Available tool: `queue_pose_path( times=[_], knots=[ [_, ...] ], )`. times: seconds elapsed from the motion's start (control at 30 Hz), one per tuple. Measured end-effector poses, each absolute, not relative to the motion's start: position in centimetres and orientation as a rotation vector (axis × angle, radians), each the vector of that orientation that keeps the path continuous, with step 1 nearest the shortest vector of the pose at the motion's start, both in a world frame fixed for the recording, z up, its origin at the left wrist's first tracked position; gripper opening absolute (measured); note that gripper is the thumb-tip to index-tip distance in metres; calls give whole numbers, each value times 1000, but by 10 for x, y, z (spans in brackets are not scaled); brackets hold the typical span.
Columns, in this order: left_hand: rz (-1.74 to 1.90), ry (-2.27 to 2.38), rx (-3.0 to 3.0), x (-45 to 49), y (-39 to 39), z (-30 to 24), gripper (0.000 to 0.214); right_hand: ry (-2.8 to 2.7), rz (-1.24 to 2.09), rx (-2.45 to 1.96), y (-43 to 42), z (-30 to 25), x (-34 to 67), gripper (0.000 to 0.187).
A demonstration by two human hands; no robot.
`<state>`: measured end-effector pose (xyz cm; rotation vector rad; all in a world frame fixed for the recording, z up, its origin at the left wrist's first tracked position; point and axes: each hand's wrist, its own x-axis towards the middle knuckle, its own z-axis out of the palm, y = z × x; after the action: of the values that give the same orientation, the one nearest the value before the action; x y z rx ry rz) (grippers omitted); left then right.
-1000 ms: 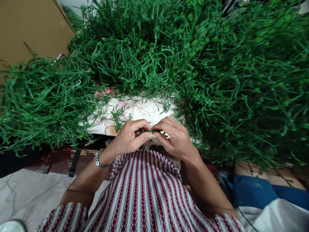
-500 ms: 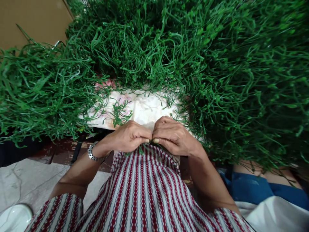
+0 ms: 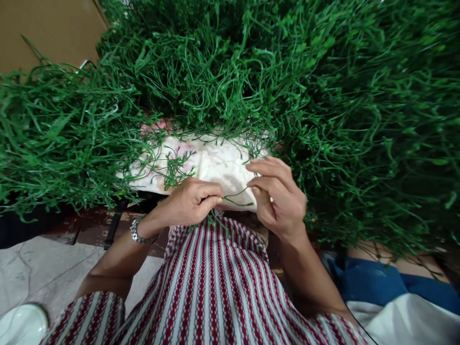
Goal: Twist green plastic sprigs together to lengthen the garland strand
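By the pale sheet [image 3: 219,163], left fingers [image 3: 209,204] pinch green stems [image 3: 234,195]; right fingers [image 3: 270,184] grip what looks like one stem's end.

Stems [image 3: 223,81] lie heaped left of, right of and behind the cloth [image 3: 223,165]; a small bunch [image 3: 176,170] lies on its left half.

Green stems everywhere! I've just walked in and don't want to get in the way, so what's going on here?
A person in a striped top is handling the stems with bare hands. The left hand pinches a thin stem, which runs across to the fingertips of the right hand. More stems hang below the left hand. Just beyond the hands, a small cluster lies on a pale flowered surface, with a big heap of greenery behind it.
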<state>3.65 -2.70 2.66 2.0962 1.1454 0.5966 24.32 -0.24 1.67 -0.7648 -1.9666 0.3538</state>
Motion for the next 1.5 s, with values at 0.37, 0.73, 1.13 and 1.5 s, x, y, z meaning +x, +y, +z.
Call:
queue_pose_path(
  times=[0.37,0.73,1.13,1.5],
  knots=[
    [782,1141,1928,47,-29,27,18,-2156,605,-775,-15,3,229,27],
    [646,560,2173,16,-33,46,23,-1984,1271,-413,-33,27,267,32],
    [1056,1035,1607,51,-16,25,13,-1887,721,-1018,-13,25,253,12],
    [1229,1109,1277,61,-24,9,8,-1900,953,-878,-15,-5,215,18]
  ],
)
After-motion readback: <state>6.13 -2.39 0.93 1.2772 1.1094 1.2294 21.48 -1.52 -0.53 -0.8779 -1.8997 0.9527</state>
